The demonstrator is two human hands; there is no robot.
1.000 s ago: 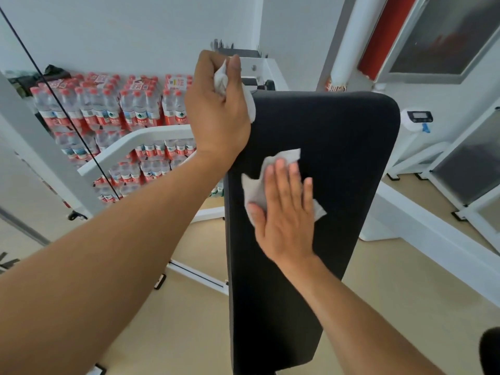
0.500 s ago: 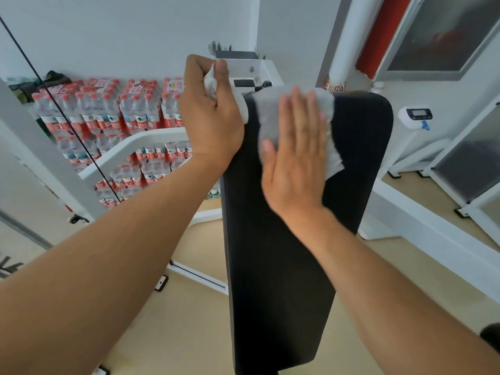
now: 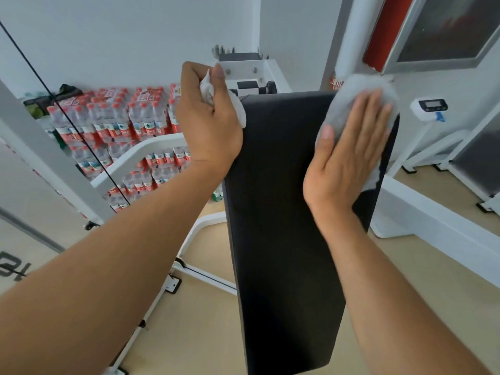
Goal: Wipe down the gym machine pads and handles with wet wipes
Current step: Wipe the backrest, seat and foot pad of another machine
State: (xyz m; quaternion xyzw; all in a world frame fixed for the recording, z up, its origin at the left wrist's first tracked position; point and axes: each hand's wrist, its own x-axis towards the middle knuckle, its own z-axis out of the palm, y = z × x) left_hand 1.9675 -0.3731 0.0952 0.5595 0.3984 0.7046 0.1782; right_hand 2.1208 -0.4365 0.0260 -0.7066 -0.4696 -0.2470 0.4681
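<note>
White gym corner, black machine pad (image 3: 284, 212) getting its wipe-down

Behind the left hand (image 3: 208, 125) there's a wall of shrink-wrapped water bottles (image 3: 113, 123), and off past the right hand (image 3: 349, 155) a little scale display (image 3: 431, 106). Left hand is at the pad's top left corner, fingers curled around a balled-up wet wipe (image 3: 207, 89). Right hand is flat, fingers straight, pressing a spread-out wipe (image 3: 351, 93) onto the pad's top right corner, part of it hanging over the edge. The two hands are well apart, one per corner. Looks like the pad-wiping step, working the top edge, with the long lower stretch toward the wrists probably next, so I'd say the next move wants steady flat pressure dragging down. No handles in view yet
</note>
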